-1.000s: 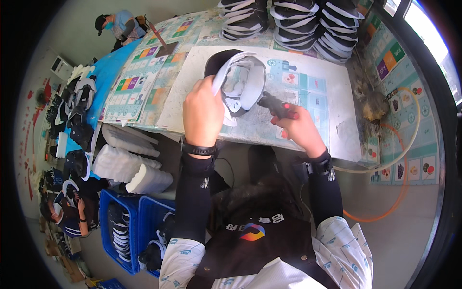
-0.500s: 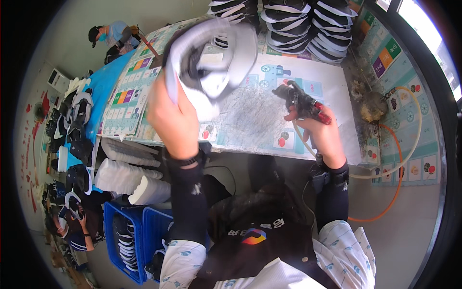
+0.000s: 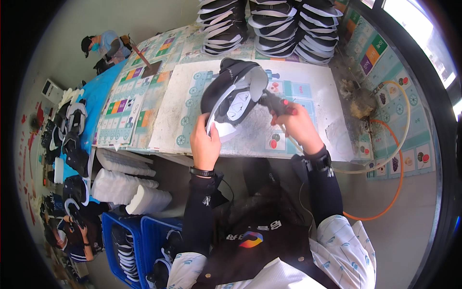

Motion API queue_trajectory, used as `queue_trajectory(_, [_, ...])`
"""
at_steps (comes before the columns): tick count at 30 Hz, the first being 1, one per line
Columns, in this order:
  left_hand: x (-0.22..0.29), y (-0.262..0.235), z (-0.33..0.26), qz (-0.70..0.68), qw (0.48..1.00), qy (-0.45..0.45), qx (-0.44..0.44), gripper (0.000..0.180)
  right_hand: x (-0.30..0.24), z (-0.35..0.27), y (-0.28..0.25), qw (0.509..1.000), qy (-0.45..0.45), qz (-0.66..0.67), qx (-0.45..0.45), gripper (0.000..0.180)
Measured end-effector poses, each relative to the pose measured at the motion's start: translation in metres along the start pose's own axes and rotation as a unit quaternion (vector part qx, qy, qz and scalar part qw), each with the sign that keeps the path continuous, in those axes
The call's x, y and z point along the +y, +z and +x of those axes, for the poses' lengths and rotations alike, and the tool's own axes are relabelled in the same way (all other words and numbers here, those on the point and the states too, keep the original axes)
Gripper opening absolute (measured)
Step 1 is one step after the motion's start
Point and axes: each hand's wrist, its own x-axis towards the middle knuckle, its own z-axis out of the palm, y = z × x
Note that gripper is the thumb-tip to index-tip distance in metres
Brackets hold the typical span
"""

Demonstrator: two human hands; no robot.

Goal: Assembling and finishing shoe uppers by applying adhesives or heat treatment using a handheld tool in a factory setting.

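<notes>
My left hand [image 3: 206, 149] grips the near left edge of a black, white and grey shoe upper [image 3: 215, 96], fingers and thumb pinched on its rim. The upper is held over the worktable, tilted so that its opening and a pale patch inside show. In my right hand [image 3: 302, 129] is a dark, grimy spray gun [image 3: 275, 103] with red parts. Its front end is close beside the upper's right edge; whether they touch I cannot tell. A pale hose [image 3: 351, 171] runs from near my right hand toward the wall.
Stacks of black-and-white shoe uppers [image 3: 272, 29] stand along the back of the worktable [image 3: 168, 130]. An orange hose [image 3: 395, 192] loops at right. White moulded pieces [image 3: 120, 185] and blue crates [image 3: 109, 245] sit low at left. Two co-workers are beyond, one person [image 3: 108, 45] at far left.
The shoe upper has come down and to the right, turned so its black outside shows. The spray gun has moved left, from apart to close beside it.
</notes>
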Motion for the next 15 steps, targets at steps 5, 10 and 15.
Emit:
queue_trajectory(5, [-0.005, -0.013, -0.001, 0.025, 0.997, 0.060, -0.043, 0.038, 0.004, 0.027, 0.016, 0.990, -0.060, -0.095, 0.081, 0.020])
queue_trajectory(10, [-0.017, -0.018, -0.003, 0.038, 0.998, 0.028, -0.034, 0.035, 0.005, 0.025, 0.019, 0.998, 0.008, -0.016, -0.061, 0.018])
queue_trajectory(15, [-0.012, -0.018, -0.002, 0.032, 0.997, 0.053, -0.047, 0.035, 0.025, 0.034, 0.020, 0.997, -0.073, -0.034, 0.016, 0.014])
